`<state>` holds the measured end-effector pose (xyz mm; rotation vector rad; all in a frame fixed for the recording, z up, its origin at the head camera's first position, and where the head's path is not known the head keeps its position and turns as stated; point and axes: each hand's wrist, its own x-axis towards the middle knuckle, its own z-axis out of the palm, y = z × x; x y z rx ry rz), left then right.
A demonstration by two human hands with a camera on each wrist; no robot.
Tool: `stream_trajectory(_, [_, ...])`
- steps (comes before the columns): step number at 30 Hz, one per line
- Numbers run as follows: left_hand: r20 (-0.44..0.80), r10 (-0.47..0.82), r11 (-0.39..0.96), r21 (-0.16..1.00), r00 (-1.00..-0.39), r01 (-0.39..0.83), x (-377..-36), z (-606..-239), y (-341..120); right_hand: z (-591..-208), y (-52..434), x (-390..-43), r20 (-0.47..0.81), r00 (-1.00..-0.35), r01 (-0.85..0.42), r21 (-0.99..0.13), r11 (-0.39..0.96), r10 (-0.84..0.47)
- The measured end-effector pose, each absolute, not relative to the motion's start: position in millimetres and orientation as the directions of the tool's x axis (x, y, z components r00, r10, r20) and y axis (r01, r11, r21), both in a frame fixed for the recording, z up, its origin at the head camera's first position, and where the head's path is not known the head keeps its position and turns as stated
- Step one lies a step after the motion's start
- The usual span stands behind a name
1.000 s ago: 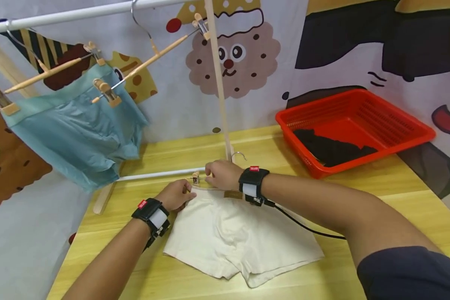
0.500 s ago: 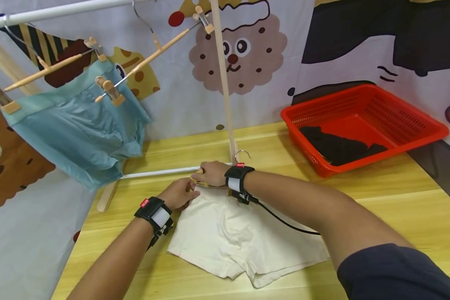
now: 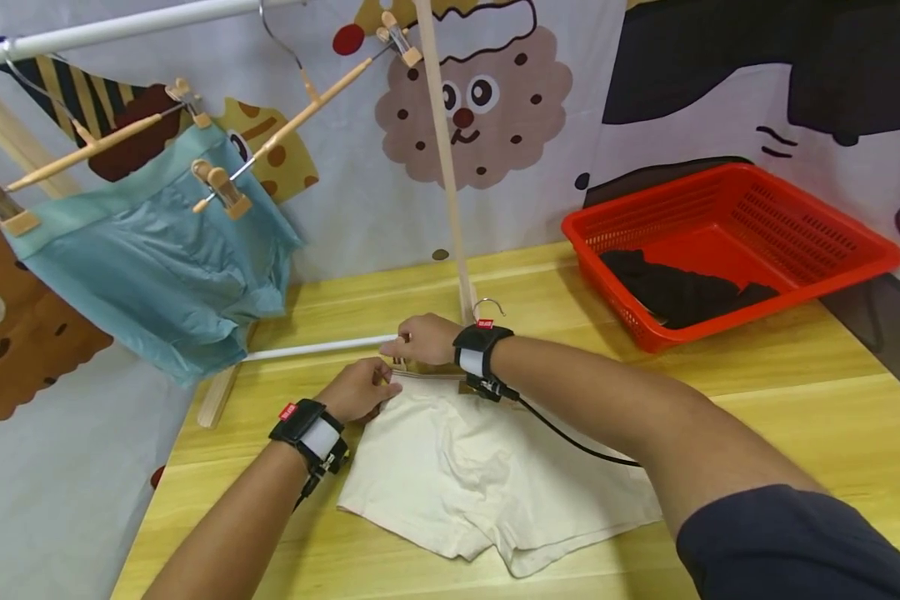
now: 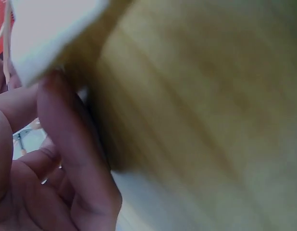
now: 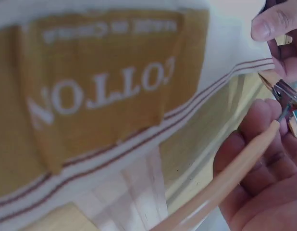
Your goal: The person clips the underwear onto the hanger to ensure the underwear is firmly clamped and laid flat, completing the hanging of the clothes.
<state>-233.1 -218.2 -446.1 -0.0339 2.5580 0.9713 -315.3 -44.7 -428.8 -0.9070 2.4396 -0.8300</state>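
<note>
Cream cotton shorts [image 3: 435, 467] lie flat on the table, waistband away from me. My left hand [image 3: 356, 390] pinches the left corner of the waistband between thumb and fingers. In the left wrist view, a fingertip reaches under the white cloth [image 4: 57, 33]. My right hand [image 3: 429, 340] grips the clip [image 5: 283, 94] of a hanger [image 5: 230, 173], right at that corner. The right wrist view has the clip's wooden tip touching the striped waistband edge, near a brown label [image 5: 110, 86]. The hanger's hook [image 3: 489, 307] sticks up behind my right wrist.
Blue shorts [image 3: 165, 250] hang clipped from a rack's white rail [image 3: 142, 25] at upper left. Beside them hangs a bare clip hanger [image 3: 318, 104]. The rack's post [image 3: 444, 158] and lower bar [image 3: 322, 347] stand behind my hands. A red basket [image 3: 720, 325] holds dark cloth [image 3: 682, 287].
My right hand has moved left along the hanger and taken hold of its clip at the waistband corner. The left hand keeps its pinch. The head view has shifted slightly.
</note>
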Motion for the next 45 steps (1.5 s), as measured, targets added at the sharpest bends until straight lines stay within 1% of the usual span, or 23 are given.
stream_trajectory(7, [-0.288, 0.158, 0.689, 0.717, -0.944, -0.103, -233, -448, -226, -434, -42, -317, -0.042, -0.68, -0.5, -0.703, 0.506, -0.732])
stream_trajectory(13, [-0.232, 0.139, 0.674, 0.734, -0.963, -0.08, -234, -448, -231, -433, -39, -322, 0.007, -0.658, -0.487, -0.766, 0.419, -0.753])
stream_trajectory(18, [-0.228, 0.125, 0.654, 0.751, -0.966, -0.093, -235, -446, -233, -426, -37, -322, 0.007, -0.672, -0.457, -0.79, 0.408, -0.74])
stream_trajectory(22, [-0.236, 0.126, 0.638, 0.763, -0.964, -0.103, -234, -444, -235, -423, -37, -322, 0.016, -0.673, -0.461, -0.791, 0.402, -0.739])
stream_trajectory(31, [-0.263, 0.152, 0.608, 0.785, -0.953, -0.119, -229, -440, -238, -420, -37, -320, 0.008, -0.665, -0.458, -0.794, 0.399, -0.746])
stream_trajectory(36, [-0.27, 0.17, 0.585, 0.802, -0.948, -0.123, -230, -443, -240, -420, -36, -318, -0.002, -0.65, -0.448, -0.807, 0.385, -0.76])
stream_trajectory(45, [-0.292, 0.151, 0.583, 0.798, -0.944, -0.154, -231, -443, -241, -417, -33, -315, -0.029, -0.632, -0.448, -0.802, 0.395, -0.775])
